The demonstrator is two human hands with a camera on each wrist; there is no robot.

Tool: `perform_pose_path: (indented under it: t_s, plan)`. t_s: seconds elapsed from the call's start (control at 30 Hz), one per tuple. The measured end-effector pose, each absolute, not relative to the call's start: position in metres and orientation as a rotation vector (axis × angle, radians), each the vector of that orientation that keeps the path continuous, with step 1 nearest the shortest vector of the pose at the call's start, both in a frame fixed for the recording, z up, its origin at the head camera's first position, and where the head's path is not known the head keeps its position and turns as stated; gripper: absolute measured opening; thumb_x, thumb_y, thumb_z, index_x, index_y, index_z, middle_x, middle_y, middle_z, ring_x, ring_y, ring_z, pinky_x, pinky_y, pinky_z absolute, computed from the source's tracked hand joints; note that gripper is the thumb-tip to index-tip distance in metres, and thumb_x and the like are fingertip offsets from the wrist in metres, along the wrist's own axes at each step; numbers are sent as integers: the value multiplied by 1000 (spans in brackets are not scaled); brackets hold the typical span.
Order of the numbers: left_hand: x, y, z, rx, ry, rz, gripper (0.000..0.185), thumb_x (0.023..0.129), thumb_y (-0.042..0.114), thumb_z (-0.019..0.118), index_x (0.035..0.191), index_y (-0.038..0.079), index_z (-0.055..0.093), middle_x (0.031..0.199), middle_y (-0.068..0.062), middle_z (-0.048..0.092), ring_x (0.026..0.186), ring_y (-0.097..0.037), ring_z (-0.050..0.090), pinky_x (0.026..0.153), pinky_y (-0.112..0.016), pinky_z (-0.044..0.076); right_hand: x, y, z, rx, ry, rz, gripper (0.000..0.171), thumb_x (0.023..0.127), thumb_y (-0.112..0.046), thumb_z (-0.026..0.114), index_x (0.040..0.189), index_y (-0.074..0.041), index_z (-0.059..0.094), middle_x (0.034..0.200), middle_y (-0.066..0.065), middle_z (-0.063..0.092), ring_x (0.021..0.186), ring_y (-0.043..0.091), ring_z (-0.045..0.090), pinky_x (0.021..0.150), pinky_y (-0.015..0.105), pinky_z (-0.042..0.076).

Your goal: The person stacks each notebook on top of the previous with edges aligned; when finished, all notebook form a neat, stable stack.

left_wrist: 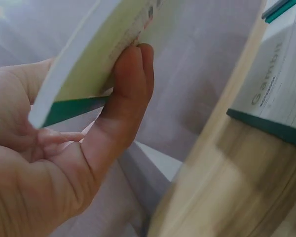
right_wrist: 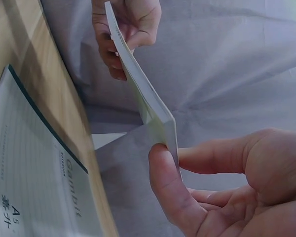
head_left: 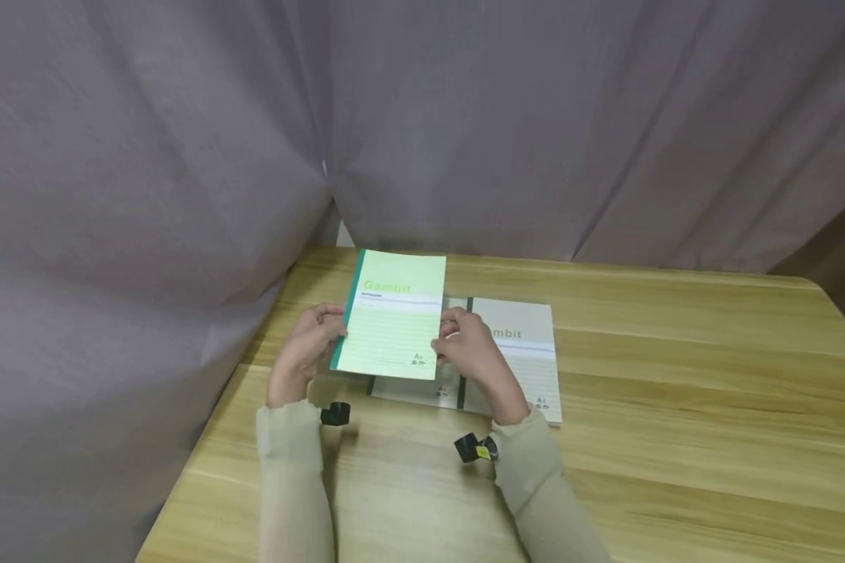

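A green notebook (head_left: 394, 320) marked Gambit, with a dark green spine, is held up above the table, cover toward the head camera. My left hand (head_left: 308, 344) pinches its spine edge; in the left wrist view, fingers (left_wrist: 126, 89) lie against the back cover. On the opposite edge my right hand (head_left: 475, 352) grips it between thumb and fingers, as the right wrist view of the notebook (right_wrist: 148, 94) shows. Beneath lie two more Gambit notebooks side by side: one (head_left: 422, 391) mostly hidden by the held one, the other (head_left: 521, 320) partly behind my right hand.
The wooden table (head_left: 676, 407) stretches to the right, its far edge against a grey curtain (head_left: 465, 133). More curtain hangs along the left side. Black wrist cameras (head_left: 336, 414) sit at both cuffs.
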State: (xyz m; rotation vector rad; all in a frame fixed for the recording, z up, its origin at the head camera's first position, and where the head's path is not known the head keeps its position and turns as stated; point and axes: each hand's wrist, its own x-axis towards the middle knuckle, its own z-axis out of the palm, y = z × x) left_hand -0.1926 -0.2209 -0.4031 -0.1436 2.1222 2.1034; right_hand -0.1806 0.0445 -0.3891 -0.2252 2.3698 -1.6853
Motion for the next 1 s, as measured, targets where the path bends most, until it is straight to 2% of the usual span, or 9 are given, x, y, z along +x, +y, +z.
perform_pose_path:
  t_s: [0.17, 0.27, 0.6, 0.83, 1.0]
  plan:
    - [-196, -215, -402, -155, 2077, 2139, 54, 84, -5, 50, 136, -13, 42, 106, -18, 64, 73, -16, 65, 62, -26, 56, -181, 48, -384, -217, 2373, -1710, 53, 91, 6, 59, 141, 15, 43, 113, 24, 58, 75, 34, 70, 76, 46, 60]
    - [-197, -211, -400, -159, 2052, 2169, 53, 84, -4, 50, 135, -13, 42, 107, -19, 63, 75, -18, 67, 66, -30, 59, -183, 51, -382, -212, 2362, -1730, 52, 91, 6, 59, 141, 14, 44, 112, 23, 58, 73, 31, 68, 77, 45, 60]
    - [-199, -194, -404, -184, 2023, 2183, 47, 83, -5, 47, 129, -10, 44, 102, -16, 62, 73, -16, 62, 63, -26, 55, -184, 63, -387, -186, 2381, -1749, 50, 90, 9, 58, 138, 16, 46, 105, 21, 58, 68, 20, 64, 73, 43, 60]
    - [-201, -181, -408, -169, 2002, 2191, 45, 82, -6, 47, 126, -9, 45, 95, -13, 64, 67, -14, 57, 59, -24, 51, -183, 74, -388, -144, 2427, -1707, 45, 89, 8, 59, 134, 14, 51, 104, 21, 62, 65, 20, 66, 73, 46, 60]
    - [-201, -176, -408, -155, 2004, 2203, 44, 82, -6, 47, 126, -9, 45, 93, -13, 65, 65, -13, 57, 59, -23, 50, -181, 80, -382, -164, 2447, -1698, 44, 88, 8, 57, 132, 15, 52, 103, 22, 62, 66, 21, 67, 71, 44, 60]
